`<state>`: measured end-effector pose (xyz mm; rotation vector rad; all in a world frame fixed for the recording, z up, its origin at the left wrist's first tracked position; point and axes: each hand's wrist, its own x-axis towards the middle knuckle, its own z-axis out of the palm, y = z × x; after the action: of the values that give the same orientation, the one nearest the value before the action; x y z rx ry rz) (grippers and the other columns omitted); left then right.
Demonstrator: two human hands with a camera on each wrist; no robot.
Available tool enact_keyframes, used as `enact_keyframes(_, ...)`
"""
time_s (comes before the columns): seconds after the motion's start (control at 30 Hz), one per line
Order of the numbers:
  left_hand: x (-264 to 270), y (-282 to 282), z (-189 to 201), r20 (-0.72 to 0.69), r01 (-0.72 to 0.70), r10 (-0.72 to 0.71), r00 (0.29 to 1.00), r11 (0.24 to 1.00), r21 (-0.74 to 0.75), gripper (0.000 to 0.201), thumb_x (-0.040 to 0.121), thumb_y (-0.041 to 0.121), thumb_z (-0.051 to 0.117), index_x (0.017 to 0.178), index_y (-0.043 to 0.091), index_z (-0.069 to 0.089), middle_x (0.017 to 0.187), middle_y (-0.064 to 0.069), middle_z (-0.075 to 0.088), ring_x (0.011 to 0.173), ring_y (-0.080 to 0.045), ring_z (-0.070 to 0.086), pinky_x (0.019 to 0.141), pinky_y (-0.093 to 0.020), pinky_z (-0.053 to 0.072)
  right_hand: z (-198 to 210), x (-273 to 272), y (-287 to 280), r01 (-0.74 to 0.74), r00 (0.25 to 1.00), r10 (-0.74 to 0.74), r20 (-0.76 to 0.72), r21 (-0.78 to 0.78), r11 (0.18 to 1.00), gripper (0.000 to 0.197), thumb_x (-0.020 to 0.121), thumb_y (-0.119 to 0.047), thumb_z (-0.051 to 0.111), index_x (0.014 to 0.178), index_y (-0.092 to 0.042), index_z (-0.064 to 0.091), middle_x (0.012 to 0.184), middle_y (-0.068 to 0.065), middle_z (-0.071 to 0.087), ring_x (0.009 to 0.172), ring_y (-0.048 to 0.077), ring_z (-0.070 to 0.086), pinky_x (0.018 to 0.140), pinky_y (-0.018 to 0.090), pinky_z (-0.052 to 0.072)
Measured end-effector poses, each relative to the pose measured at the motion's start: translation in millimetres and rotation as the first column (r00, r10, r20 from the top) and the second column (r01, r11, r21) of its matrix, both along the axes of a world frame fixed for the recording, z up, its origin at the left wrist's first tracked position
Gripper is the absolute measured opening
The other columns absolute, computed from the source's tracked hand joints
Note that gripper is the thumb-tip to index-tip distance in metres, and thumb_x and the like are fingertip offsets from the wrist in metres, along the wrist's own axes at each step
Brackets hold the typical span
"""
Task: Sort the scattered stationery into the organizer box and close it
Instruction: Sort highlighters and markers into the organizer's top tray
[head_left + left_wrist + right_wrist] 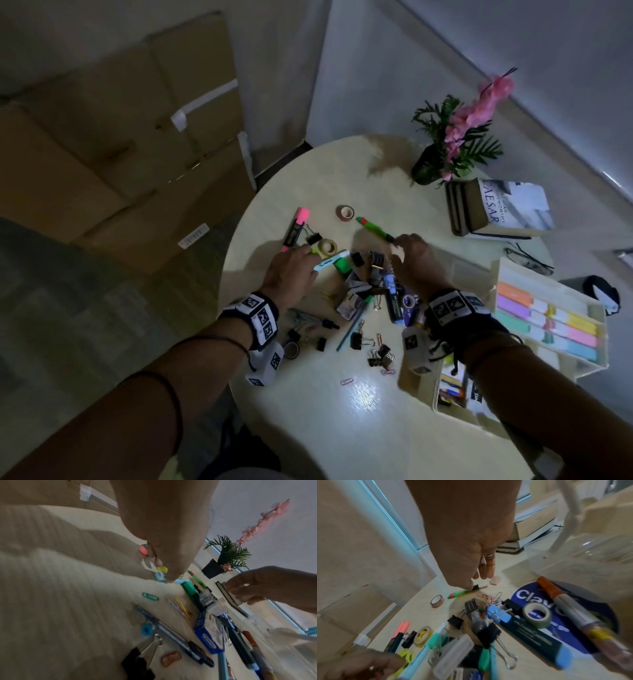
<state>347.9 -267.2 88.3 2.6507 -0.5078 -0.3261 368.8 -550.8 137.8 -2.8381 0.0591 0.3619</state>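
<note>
Stationery lies scattered on a round pale table (308,411). My left hand (313,260) reaches down onto a light blue pen (334,261). Its thumb presses the pen (180,580) and its fingers come down on the far side, beside a yellow tape roll (327,246). My right hand (397,246) has its curled fingertips at the black end of a green marker (373,228) that lies on the table. In the right wrist view the thumb covers that end of the marker (458,593), and the grip is unclear. The open organizer box (496,277) stands at the right with pastel highlighters inside.
Between my hands is a pile of binder clips (356,341), pens, a blue marker (392,301) and paper clips (346,381). A pink highlighter (296,228) and a brown tape roll (345,212) lie farther back. Books (500,209), a potted plant (455,137) and glasses (527,258) stand behind; cardboard boxes (120,137) stand left.
</note>
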Motion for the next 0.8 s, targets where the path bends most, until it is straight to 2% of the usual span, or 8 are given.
enact_keyframes(0.2, -3.3, 13.3, -3.2, -0.055, 0.032, -0.034, 0.998, 0.999, -0.040, 0.028, 0.085, 0.012, 0.075, 0.111, 0.013, 0.065, 0.110, -0.009, 0.061, 0.092, -0.033, 0.065, 0.071, -0.042, 0.054, -21.5, 39.0, 5.6, 0.067, 0.997, -0.066, -0.038, 0.016, 0.998, 0.041, 0.090, -0.007, 0.063, 0.131, -0.004, 0.066, 0.126, 0.024, 0.065, 0.114, 0.042, 0.063, 0.097, 0.043, 0.051)
enact_keyframes(0.27, -4.1, 17.7, -5.6, -0.076, 0.035, -0.043, 0.996, 0.994, -0.104, 0.033, 0.083, 0.008, 0.075, 0.113, 0.012, 0.061, 0.112, -0.011, 0.057, 0.093, -0.035, 0.063, 0.070, -0.044, 0.054, -30.1, 42.3, 2.6, 0.073, 0.995, -0.073, -0.061, -0.003, 0.997, 0.035, 0.091, -0.011, 0.064, 0.126, -0.006, 0.069, 0.123, 0.023, 0.067, 0.112, 0.042, 0.064, 0.095, 0.044, 0.052)
enact_keyframes(0.37, -7.9, 24.3, -8.0, -0.099, 0.031, -0.053, 0.994, 0.977, -0.213, 0.044, 0.081, 0.009, 0.076, 0.120, 0.014, 0.057, 0.117, -0.007, 0.054, 0.097, -0.029, 0.063, 0.071, -0.036, 0.053, -38.6, 40.8, -0.3, 0.076, 0.996, -0.078, -0.049, -0.041, 0.996, 0.026, 0.094, -0.020, 0.064, 0.115, -0.007, 0.072, 0.114, 0.021, 0.068, 0.104, 0.041, 0.065, 0.085, 0.043, 0.053)
enact_keyframes(0.47, -11.4, 32.0, -6.6, -0.126, -0.005, -0.037, 0.991, 0.950, -0.314, 0.048, 0.079, 0.009, 0.078, 0.123, 0.014, 0.059, 0.118, -0.005, 0.059, 0.101, -0.021, 0.064, 0.074, -0.030, 0.055, -43.7, 37.5, -1.2, 0.048, 0.998, -0.052, -0.040, -0.105, 0.993, 0.023, 0.092, -0.017, 0.068, 0.110, -0.004, 0.074, 0.108, 0.023, 0.067, 0.100, 0.043, 0.065, 0.082, 0.042, 0.054)
enact_keyframes(0.6, -15.8, 40.6, -3.1, -0.150, -0.163, 0.105, 0.983, 0.876, -0.454, 0.032, 0.079, 0.006, 0.078, 0.111, 0.009, 0.070, 0.103, -0.005, 0.074, 0.090, -0.012, 0.070, 0.076, -0.032, 0.061, -49.9, 31.6, -7.7, 0.021, 0.997, -0.031, -0.066, -0.152, 0.988, 0.023, 0.089, -0.023, 0.068, 0.106, -0.008, 0.073, 0.101, 0.021, 0.067, 0.096, 0.042, 0.065, 0.075, 0.039, 0.050)
enact_keyframes(0.7, -15.9, 46.4, -2.9, -0.309, -0.348, 0.209, 0.928, 0.786, -0.512, 0.022, 0.081, 0.005, 0.078, 0.102, 0.010, 0.075, 0.095, -0.001, 0.077, 0.086, -0.010, 0.074, 0.080, -0.035, 0.064, -48.5, 25.5, -10.0, 0.004, 0.999, -0.009, -0.050, -0.101, 0.995, 0.025, 0.092, -0.026, 0.067, 0.104, -0.005, 0.074, 0.098, 0.023, 0.069, 0.092, 0.042, 0.065, 0.074, 0.040, 0.050)
enact_keyframes(0.73, -15.3, 48.1, -1.4, -0.365, -0.395, 0.220, 0.904, 0.757, -0.520, 0.020, 0.081, 0.004, 0.079, 0.100, 0.010, 0.076, 0.095, 0.000, 0.078, 0.087, -0.009, 0.075, 0.082, -0.035, 0.064, -46.0, 22.5, -10.2, 0.013, 0.999, -0.017, -0.044, -0.078, 0.997, 0.029, 0.092, -0.029, 0.065, 0.104, -0.004, 0.074, 0.097, 0.023, 0.070, 0.091, 0.042, 0.064, 0.075, 0.042, 0.052)
enact_keyframes(0.8, -13.8, 50.6, 2.1, -0.434, -0.451, 0.228, 0.872, 0.721, -0.527, 0.019, 0.081, 0.002, 0.079, 0.098, 0.011, 0.077, 0.096, 0.001, 0.079, 0.090, -0.009, 0.076, 0.086, -0.037, 0.064, -42.4, 15.7, -11.1, 0.041, 0.999, -0.041, -0.003, -0.002, 0.999, 0.048, 0.088, -0.040, 0.048, 0.100, -0.001, 0.072, 0.094, 0.024, 0.070, 0.088, 0.043, 0.065, 0.075, 0.043, 0.051)
